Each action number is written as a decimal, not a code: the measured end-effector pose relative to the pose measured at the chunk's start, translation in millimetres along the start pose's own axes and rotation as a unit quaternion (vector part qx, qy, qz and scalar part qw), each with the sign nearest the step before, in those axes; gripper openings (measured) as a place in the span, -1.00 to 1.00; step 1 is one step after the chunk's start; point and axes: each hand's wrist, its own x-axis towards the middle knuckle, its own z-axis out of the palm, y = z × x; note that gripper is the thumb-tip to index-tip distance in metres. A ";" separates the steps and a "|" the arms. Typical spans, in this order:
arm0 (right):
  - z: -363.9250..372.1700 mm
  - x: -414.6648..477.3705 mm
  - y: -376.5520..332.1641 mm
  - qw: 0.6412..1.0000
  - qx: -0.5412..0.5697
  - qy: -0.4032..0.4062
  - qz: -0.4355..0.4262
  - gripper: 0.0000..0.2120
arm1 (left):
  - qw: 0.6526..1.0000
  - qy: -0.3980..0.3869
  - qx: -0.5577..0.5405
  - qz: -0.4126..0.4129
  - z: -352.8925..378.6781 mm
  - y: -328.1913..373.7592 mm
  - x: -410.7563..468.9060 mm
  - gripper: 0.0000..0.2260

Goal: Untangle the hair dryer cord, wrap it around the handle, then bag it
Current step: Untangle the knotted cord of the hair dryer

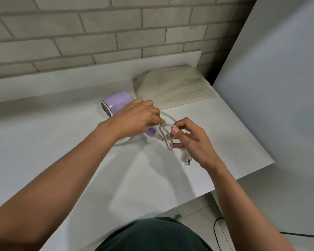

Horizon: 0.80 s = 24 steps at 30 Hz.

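1. Grey-white cord (pixel 168 125) is crossing over itself in a small loop just beside the lilac hair dryer (pixel 117 101), which is lying on its side on the white table (pixel 62 142); the plug (pixel 188 161) is lying loose nearby.
2. Left hand (pixel 134 118) is pinching the cord with curled fingers over the handle (pixel 150 132), probably to steady it; right hand (pixel 192 140) is pinching the loop between thumb and fingers, probably to open the tangle.
3. Beige bag (pixel 174 87) is lying flat behind them, within reach for bagging.

Soft indoor light, fairly bright, spreads evenly over the white table (pixel 43 160). Diffuse shadows lie beneath the left hand (pixel 134 118) and right hand (pixel 192 140); the pale cord (pixel 168 149) shows weak contrast. Wide-angle bending curves the brick wall (pixel 98 33) — the bottom edge is blurred.
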 end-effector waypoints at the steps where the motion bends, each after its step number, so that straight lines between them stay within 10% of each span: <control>1: 0.0 1.0 -1.2 1.000 0.004 0.008 -0.001 -0.89 | 1.000 0.001 -0.024 0.004 1.0 0.1 0.5 -0.84; 8: 2.2 9.3 -13.2 0.997 0.005 0.077 -0.006 -0.85 | 0.960 0.034 -0.245 -0.131 4.8 11.8 6.1 -0.76; 13: 3.7 10.2 -9.2 0.982 -0.151 0.107 -0.027 -0.42 | 0.957 0.042 -0.221 -0.185 13.4 19.3 7.6 -0.89; 18: -4.8 -4.3 -1.4 0.953 -0.258 0.130 -0.087 -0.69 | 0.971 0.035 -0.116 -0.207 18.0 18.6 -1.6 -0.83; 24: -14.2 -21.4 -8.4 0.979 -0.094 0.149 -0.105 -0.88 | 0.924 0.023 -0.270 -0.270 32.2 21.4 -14.2 -0.78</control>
